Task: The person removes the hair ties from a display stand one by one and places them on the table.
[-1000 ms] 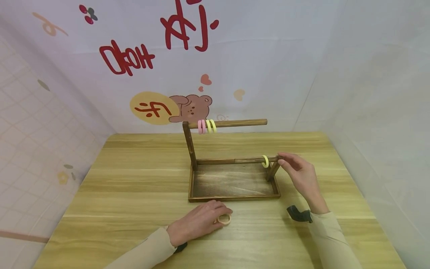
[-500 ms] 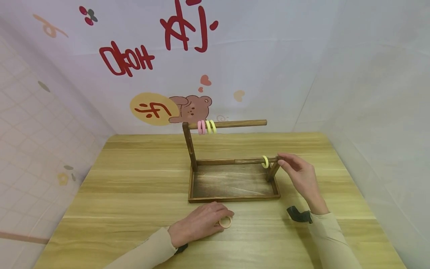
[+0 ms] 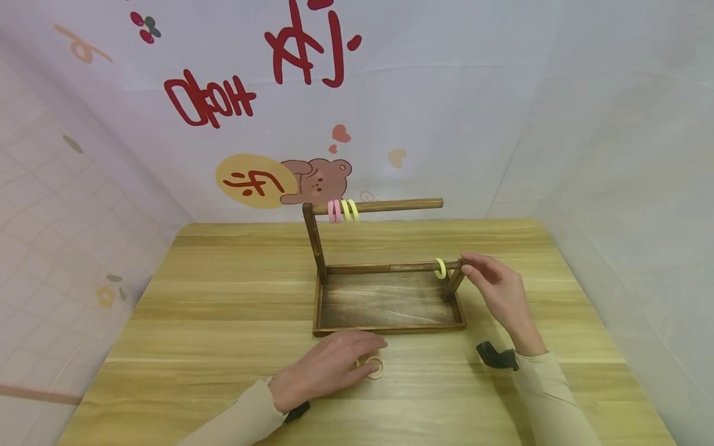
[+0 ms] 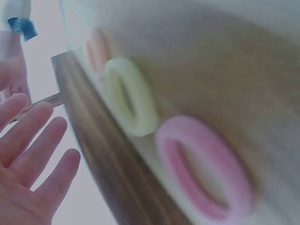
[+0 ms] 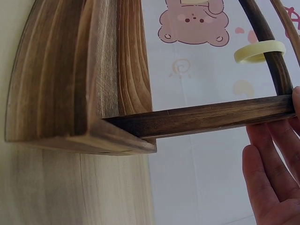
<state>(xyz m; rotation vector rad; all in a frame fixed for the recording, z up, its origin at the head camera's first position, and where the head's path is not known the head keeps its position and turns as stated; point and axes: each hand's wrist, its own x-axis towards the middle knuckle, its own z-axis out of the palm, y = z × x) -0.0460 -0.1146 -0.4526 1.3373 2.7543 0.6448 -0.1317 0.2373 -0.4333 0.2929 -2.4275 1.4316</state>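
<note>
My left hand (image 3: 326, 367) hovers low over the table with fingers extended, around several loose rings. In the left wrist view a pink ring (image 4: 204, 168), a pale yellow ring (image 4: 132, 97) and a blurred orange ring (image 4: 98, 50) lie apart from my fingers. From the head, one pale ring (image 3: 374, 368) shows beside the thumb; the hand mostly hides the others. My right hand (image 3: 499, 294) pinches the top of the short post on the wooden rack (image 3: 390, 329). On the lower rod beside it hangs a yellow ring (image 3: 440, 268).
Two pink rings (image 3: 334, 211) and two yellow rings (image 3: 349, 210) hang on the upper rod (image 3: 401, 204), near its tall post (image 3: 315, 244). The rack's tray stands mid-table (image 3: 223, 297). Printed white sheets (image 3: 446, 111) enclose the back and sides.
My left fingers held a pale ring half a second ago; now they have spread and let go, and the ring lies on the table. My right hand has stayed at the post.
</note>
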